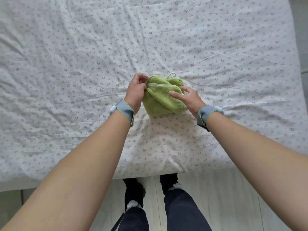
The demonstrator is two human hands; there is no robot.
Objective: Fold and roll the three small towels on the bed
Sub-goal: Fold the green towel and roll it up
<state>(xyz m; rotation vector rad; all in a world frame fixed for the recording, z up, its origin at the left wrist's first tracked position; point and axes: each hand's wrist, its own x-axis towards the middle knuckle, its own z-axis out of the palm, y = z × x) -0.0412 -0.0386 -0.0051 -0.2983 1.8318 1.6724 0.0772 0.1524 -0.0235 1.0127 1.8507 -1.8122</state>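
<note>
Now I keep my left hand (137,90) pinching the towel (162,95) edge at 9 o'clock, while my right hand (187,98), grip relaxed and wide, presses flat, rolling tight on the bed (83,64)

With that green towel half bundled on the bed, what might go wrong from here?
The green towel looks bunched, its layers skewed, so a roll may come out lopsided. The left hand pinches only the upper left edge; if that slips, the folds may spring open. The right hand rests its fingers lightly on top, which may not hold the layers. A loose white loop sticks out at the far end and might snag or stay poking out.
</note>
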